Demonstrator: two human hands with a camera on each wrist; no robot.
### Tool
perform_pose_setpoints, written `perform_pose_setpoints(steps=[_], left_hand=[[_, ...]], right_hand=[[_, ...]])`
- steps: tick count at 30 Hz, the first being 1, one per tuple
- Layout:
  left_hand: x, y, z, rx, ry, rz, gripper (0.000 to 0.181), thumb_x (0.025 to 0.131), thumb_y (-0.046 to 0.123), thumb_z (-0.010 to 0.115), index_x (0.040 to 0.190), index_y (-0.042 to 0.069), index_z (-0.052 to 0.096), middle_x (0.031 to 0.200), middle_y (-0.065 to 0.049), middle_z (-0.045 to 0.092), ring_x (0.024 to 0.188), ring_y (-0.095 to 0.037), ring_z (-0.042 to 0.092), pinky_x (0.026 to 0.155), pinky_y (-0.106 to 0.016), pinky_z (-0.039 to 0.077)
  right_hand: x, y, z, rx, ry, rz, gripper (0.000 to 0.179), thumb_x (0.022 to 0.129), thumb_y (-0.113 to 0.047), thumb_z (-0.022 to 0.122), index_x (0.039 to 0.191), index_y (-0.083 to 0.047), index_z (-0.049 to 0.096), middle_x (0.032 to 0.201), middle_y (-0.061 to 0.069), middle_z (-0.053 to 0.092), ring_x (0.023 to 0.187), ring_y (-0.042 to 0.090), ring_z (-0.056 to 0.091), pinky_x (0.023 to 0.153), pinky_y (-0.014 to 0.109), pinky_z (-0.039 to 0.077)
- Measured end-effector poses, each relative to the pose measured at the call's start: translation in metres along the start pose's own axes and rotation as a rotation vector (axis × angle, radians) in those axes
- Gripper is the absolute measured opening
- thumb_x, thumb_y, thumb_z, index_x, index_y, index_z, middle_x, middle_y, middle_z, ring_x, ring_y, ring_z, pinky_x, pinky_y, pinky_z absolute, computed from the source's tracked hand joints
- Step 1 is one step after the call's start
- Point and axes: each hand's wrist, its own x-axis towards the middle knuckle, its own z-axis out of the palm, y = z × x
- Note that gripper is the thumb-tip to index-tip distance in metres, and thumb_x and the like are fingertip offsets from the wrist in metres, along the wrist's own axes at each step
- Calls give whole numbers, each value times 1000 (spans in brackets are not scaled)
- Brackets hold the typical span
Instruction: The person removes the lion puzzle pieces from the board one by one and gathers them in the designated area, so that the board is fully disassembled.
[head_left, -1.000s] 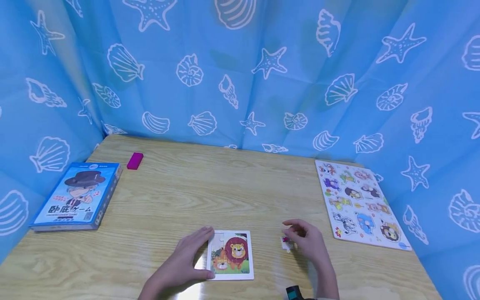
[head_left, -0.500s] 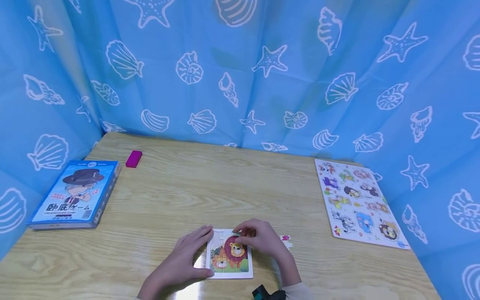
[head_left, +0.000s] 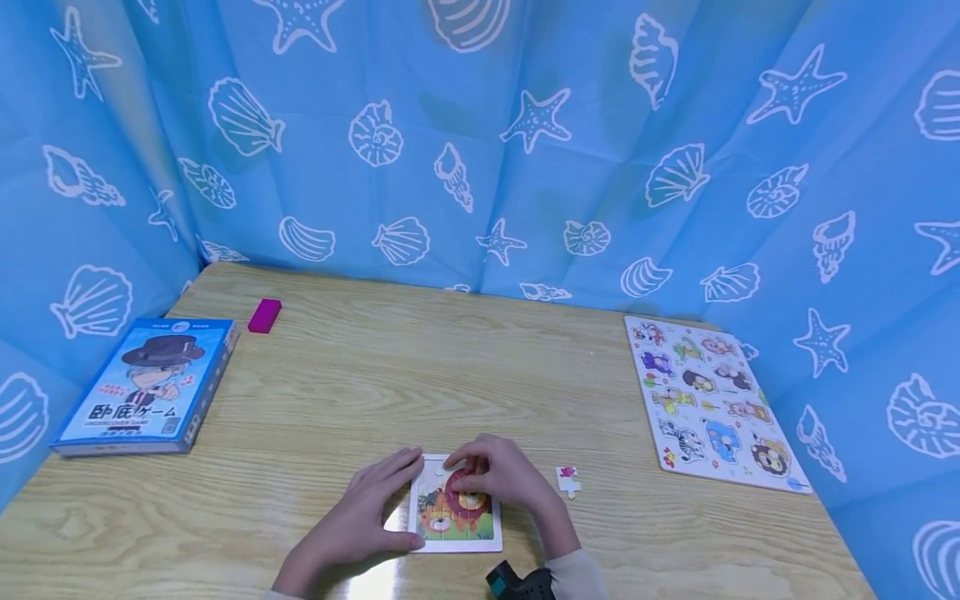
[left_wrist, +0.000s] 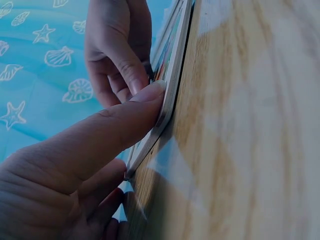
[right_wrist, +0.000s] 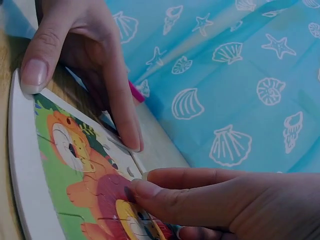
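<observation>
A square lion jigsaw puzzle in a white frame [head_left: 465, 547] lies on the table. My left hand [head_left: 363, 512] holds its left side, thumb at the near corner and fingers at the far corner. In the left wrist view, the thumb [left_wrist: 125, 120] lies over the frame's edge. Above the picture, my right hand [head_left: 510, 473] brings thumb and index finger together at the lion's mane, pinching a small puzzle piece mostly hidden by the fingers. Bare white backing shows at the puzzle's upper left. One loose jigsaw piece [head_left: 567, 480], white with a pink figure, lies right of the frame.
A blue game box [head_left: 146, 383] lies at the left, with a magenta block [head_left: 265, 316] behind it. An animal puzzle board [head_left: 712, 404] lies at the right. A blue shell-patterned curtain [head_left: 420, 150] stands behind the wooden table [head_left: 420, 358].
My right hand has moved left from beside the loose pieces to over the lion puzzle, then slightly further left. One loose piece stays on the table. The left hand keeps its place.
</observation>
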Motion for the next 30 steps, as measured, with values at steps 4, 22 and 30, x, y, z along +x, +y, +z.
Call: perform_pose_setpoints(steps=[4,22,30], left_hand=[[0,-1,-1,-2,3,-7,91,71,45,78,139,-3,43,149,-14,33,136,-36,25,104,-61,17],[-1,2,1,-2,17,-5,90,69,43,80,138,-3,44,148,-15,36,136,-36,27,102,-62,20],[0,2,1,-16,17,3,91,68,45,80,138,-2,45,147,-15,36,135,-37,27,102,-63,20]], right_hand=[[2,-1,0,-10,-18,-6,20,79,-13,78,98,-9,73,73,-7,56,63,4,48,58,23,42],[-1,-4,3,-22,-43,44,22,81,-13,76,103,-12,71,80,-3,52,69,10,45,60,24,39],[-1,-6,3,-32,-48,52,23,81,-12,75,103,-14,68,81,-2,47,70,12,42,61,25,37]])
